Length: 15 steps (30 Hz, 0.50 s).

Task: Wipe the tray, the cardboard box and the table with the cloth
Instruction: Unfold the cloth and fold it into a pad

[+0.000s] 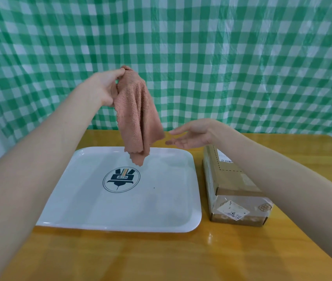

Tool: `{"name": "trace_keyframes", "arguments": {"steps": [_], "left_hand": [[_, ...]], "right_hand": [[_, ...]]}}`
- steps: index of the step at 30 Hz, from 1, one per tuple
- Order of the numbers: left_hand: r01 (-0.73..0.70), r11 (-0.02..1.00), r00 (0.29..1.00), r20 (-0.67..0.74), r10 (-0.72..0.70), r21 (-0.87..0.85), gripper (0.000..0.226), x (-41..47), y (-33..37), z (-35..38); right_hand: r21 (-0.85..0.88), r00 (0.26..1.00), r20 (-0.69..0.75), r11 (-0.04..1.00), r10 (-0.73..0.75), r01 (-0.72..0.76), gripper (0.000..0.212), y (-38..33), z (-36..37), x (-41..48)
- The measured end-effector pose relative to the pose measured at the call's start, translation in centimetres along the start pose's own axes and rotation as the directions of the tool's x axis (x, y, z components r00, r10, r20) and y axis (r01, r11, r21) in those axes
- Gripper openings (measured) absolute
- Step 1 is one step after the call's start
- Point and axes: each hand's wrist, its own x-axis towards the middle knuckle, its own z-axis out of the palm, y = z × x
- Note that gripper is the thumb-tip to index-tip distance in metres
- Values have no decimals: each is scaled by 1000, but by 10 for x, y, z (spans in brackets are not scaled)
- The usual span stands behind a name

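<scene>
A pinkish-brown terry cloth [137, 114] hangs in the air over the far edge of the white tray [83, 207], pinched at its top corner by my left hand [104, 86]. The cloth's lowest corner dangles just above the tray's surface, near the dark round logo. My right hand [191, 135] is open, palm up, fingers stretched toward the cloth's right edge, close to it but apart. A long cardboard box [232, 179] lies on the wooden table [140, 256] right of the tray, under my right forearm.
A green-and-white checked sheet [242, 57] hangs behind the table as a backdrop. The tray sits left of centre on the table, and the box runs lengthwise beside it with a taped, labelled near end. Bare wood shows in front and at the far right.
</scene>
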Motion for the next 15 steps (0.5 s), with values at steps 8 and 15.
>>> {"name": "trace_keyframes", "arguments": {"steps": [8, 15], "left_hand": [[-2, 1000, 1000, 5, 3, -28, 21, -3, 0, 7], [23, 994, 1000, 6, -23, -105, 18, 1, 2, 1]], "right_hand": [[-175, 998, -64, 985, -15, 4, 57, 12, 24, 9], [11, 983, -164, 996, -85, 88, 57, 17, 30, 24]]}}
